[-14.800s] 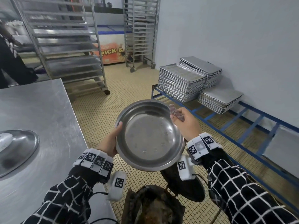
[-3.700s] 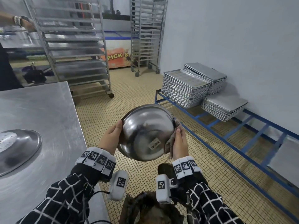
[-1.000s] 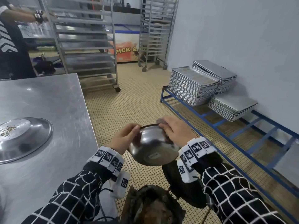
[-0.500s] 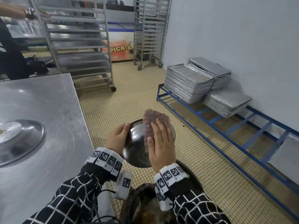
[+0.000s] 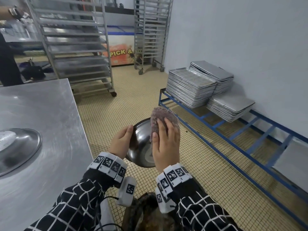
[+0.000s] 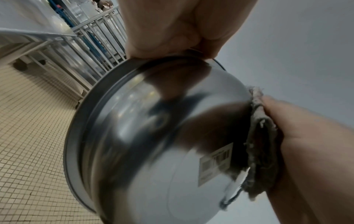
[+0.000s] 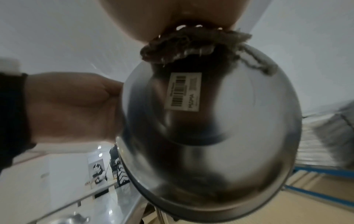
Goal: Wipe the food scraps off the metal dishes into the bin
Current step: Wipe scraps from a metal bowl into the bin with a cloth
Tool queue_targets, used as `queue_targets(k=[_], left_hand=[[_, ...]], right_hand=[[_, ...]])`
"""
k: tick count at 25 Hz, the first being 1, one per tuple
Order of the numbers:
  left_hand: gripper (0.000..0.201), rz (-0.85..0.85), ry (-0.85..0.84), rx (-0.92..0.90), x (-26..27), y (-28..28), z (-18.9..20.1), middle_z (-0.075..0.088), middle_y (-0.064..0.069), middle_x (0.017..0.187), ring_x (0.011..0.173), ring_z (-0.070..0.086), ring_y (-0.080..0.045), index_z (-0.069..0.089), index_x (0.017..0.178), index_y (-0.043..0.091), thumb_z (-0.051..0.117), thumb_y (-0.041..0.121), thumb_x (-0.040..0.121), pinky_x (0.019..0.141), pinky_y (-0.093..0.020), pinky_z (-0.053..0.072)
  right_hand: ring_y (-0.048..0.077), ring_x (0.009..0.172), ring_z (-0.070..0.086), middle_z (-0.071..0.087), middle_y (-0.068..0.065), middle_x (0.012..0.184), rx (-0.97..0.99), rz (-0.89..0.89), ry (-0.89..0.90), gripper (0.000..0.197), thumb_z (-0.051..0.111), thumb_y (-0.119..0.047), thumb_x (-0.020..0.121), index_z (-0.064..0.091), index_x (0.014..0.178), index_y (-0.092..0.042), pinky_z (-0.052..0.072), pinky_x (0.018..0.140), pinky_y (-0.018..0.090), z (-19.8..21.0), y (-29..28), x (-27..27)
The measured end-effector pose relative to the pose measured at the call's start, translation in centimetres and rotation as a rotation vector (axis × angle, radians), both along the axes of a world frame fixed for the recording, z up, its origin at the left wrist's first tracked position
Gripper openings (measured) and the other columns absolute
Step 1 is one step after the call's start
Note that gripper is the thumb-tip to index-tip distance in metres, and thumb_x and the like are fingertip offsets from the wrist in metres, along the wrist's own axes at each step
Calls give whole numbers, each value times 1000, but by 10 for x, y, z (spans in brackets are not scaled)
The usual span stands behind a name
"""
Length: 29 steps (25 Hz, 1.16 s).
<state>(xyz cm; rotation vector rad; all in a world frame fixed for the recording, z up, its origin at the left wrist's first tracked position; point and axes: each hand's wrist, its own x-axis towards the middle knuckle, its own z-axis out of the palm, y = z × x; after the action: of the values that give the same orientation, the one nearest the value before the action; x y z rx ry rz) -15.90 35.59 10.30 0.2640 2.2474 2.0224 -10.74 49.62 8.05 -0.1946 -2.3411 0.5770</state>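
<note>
I hold a metal bowl (image 5: 140,147) in the air over the floor, its underside turned towards me. My left hand (image 5: 123,140) grips its left rim, thumb on the outside. My right hand (image 5: 165,144) lies flat with straight fingers, pressing a purplish-grey cloth (image 5: 162,117) against the bowl's underside. In the left wrist view the bowl (image 6: 153,136) shows a barcode sticker (image 6: 216,163) beside the cloth (image 6: 258,144). The right wrist view shows the same bowl (image 7: 220,136), sticker (image 7: 184,91) and cloth (image 7: 191,44). The dark bin (image 5: 146,214) sits below my wrists. The bowl's inside is hidden.
A steel table (image 5: 50,122) stands on my left with another metal dish (image 5: 20,147) on it. Stacks of baking trays (image 5: 191,87) rest on a low blue rack (image 5: 233,135) along the right wall. Wheeled tray racks (image 5: 75,47) stand behind, with a person (image 5: 6,64) at far left.
Over the last second my right hand went from cupping the bowl's top edge to lying flat on its underside with the cloth. The bowl tipped up towards me. My left hand kept its grip.
</note>
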Motion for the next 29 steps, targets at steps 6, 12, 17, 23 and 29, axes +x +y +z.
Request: queue_targets(k=[6, 12, 17, 23, 29], left_hand=[[42, 35, -34, 106, -1, 2, 10, 70, -2, 88, 88, 63, -17, 68, 90, 15, 38, 45, 97, 88, -32, 45], [49, -15, 100, 142, -6, -6, 14, 53, 5, 59, 61, 52, -6, 54, 61, 10, 62, 55, 79, 84, -24, 38], [24, -111, 225, 90, -12, -27, 7, 54, 2, 81, 79, 51, -15, 49, 71, 11, 55, 34, 69, 73, -28, 43], [40, 65, 58, 23, -21, -68, 4, 52, 5, 105, 93, 54, -10, 42, 119, 22, 48, -1, 87, 72, -18, 43], [34, 264, -10, -123, -27, -163, -14, 59, 0, 97, 87, 56, -17, 53, 116, 18, 50, 3, 86, 76, -31, 45]], right_hand=[[27, 125, 45, 47, 5, 133, -791, -99, -198, 53, 20, -48, 99, 32, 146, -26, 42, 91, 29, 26, 30, 9], [41, 109, 58, 60, 23, 119, -1686, 124, -373, 69, 29, -69, 89, 56, 119, -13, 43, 98, 56, 38, 64, 12], [41, 99, 58, 57, 23, 113, -1603, 179, -455, 24, 43, -14, 90, 56, 109, -10, 53, 76, 54, 53, 49, 14], [40, 99, 61, 59, 24, 106, -1363, 140, -558, 23, 46, -1, 86, 53, 108, -1, 52, 86, 57, 42, 2, 5], [23, 70, 59, 60, 10, 76, -775, 143, -669, 28, 52, -32, 85, 58, 80, -6, 51, 65, 33, 25, -71, -27]])
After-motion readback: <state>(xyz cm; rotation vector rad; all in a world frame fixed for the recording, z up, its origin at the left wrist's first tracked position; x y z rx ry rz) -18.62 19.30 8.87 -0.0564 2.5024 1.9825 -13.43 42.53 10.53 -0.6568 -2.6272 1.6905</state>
